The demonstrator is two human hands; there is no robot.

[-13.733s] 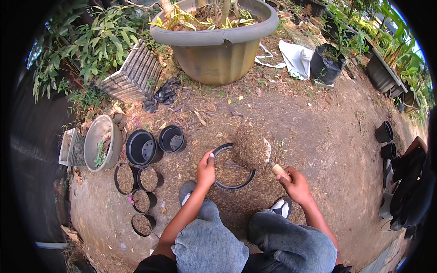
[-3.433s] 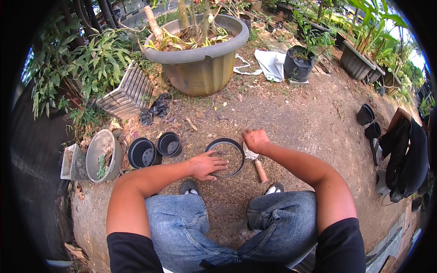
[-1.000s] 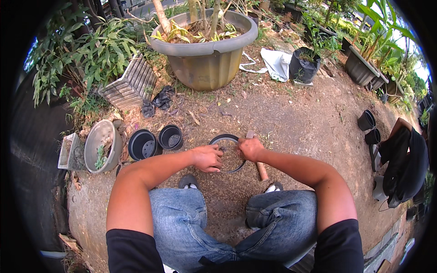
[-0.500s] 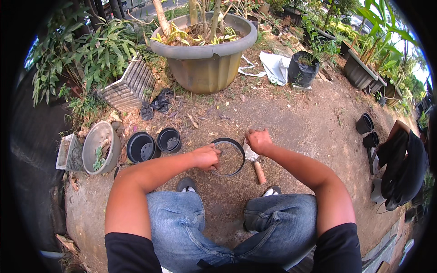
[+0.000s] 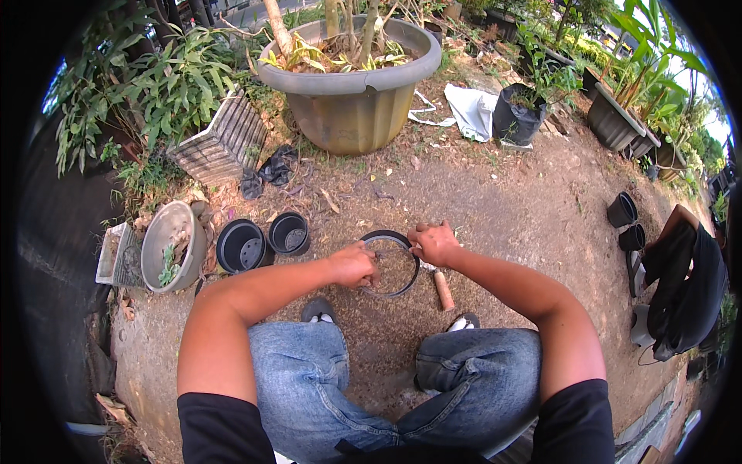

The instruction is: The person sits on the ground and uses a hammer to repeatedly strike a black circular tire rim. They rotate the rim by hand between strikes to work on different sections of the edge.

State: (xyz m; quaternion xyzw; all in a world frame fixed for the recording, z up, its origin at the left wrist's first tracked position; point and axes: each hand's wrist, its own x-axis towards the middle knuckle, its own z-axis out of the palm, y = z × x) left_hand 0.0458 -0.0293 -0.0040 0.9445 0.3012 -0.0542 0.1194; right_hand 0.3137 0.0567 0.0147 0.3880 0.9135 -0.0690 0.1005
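Note:
A round black plant pot [image 5: 397, 294] stands on the ground between my feet, with brown soil inside its rim. My left hand [image 5: 356, 267] grips the pot's left rim, its fingers curled over the edge. On the upper right of the same rim is my right hand [image 5: 433, 243], its fingers bent and pinching the edge. Just right of the pot lies a trowel [image 5: 444, 291] with a wooden handle pointing toward me. Most of its blade is hidden by my right hand and the pot.
Two black pots [image 5: 244, 246] and a pale oval planter [image 5: 174, 246] stand to the left. Ahead is a large grey planter [image 5: 352, 116] with stems. At the right, a person in black [image 5: 684, 286] is beside two small black pots [image 5: 621, 209].
My right hand has moved left and slightly down, from beside the trowel blade onto the pot's rim. My left hand stays at the left rim.

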